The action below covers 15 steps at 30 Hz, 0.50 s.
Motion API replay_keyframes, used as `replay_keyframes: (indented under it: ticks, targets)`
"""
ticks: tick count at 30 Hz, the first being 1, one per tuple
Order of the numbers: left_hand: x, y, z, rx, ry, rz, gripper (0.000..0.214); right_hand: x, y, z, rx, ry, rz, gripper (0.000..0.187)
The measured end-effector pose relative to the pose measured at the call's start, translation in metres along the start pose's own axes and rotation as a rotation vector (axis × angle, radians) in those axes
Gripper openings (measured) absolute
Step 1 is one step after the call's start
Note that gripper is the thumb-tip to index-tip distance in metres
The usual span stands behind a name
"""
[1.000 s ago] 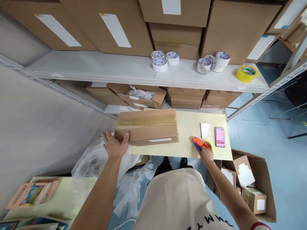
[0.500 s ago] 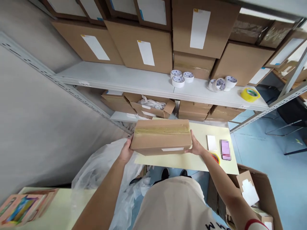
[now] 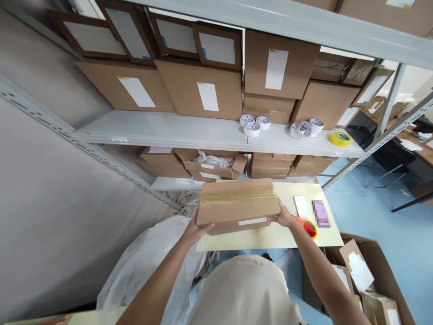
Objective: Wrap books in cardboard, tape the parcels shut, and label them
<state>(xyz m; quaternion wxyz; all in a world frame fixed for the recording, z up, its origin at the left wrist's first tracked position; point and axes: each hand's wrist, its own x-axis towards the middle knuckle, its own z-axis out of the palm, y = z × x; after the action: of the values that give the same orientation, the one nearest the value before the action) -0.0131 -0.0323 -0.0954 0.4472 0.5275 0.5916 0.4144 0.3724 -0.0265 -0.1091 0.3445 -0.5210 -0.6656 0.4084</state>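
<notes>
Between my two hands is a brown cardboard box (image 3: 238,205) with clear tape along its top and a white label on the side nearest me. My left hand (image 3: 196,229) grips its left end, with the thumb on the near face. At the right end, my right hand (image 3: 283,215) holds the lower corner. The box is over a pale yellow table (image 3: 219,243); whether it touches the surface I cannot tell. To the right of my right hand lie an orange-red tape dispenser (image 3: 309,229), a white card or small box (image 3: 301,206) and a phone (image 3: 321,213).
A grey metal shelf (image 3: 162,131) ahead bears brown boxes, white tape rolls (image 3: 252,128) and a yellow tape roll (image 3: 340,138). An open box with white material (image 3: 214,160) stands below. Plastic sheeting (image 3: 142,262) hangs at left; a large carton (image 3: 385,271) holds boxes at lower right.
My view has tilted up, showing more of the upper shelf. The box, still in both hands, has turned slightly. My left thumb now shows on its near face.
</notes>
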Motion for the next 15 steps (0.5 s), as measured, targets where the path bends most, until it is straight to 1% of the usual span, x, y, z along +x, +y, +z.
replay_keyframes:
  ticks: [5,7,9,11,13,15]
  targets:
    - [0.009,-0.009,-0.009,0.119,-0.044,0.015,0.073,-0.009,-0.005,0.007,0.004,-0.004,0.048,0.079]
    - [0.014,-0.007,-0.012,0.132,-0.055,0.028,0.071,-0.013,-0.011,0.004,0.005,0.005,0.063,0.072]
    - [0.022,0.002,-0.013,0.131,-0.055,0.034,0.071,-0.015,-0.019,-0.002,-0.001,0.041,0.111,0.067]
    - [0.033,0.012,-0.010,0.125,-0.034,0.022,0.069,-0.015,-0.027,-0.010,-0.053,0.131,0.222,0.059]
    - [0.043,0.018,-0.002,0.102,-0.033,-0.011,0.070,-0.012,-0.033,-0.017,-0.172,0.233,0.403,0.051]
    - [0.053,0.017,0.010,0.064,-0.076,-0.055,0.075,-0.007,-0.032,-0.019,-0.281,0.288,0.567,0.053]
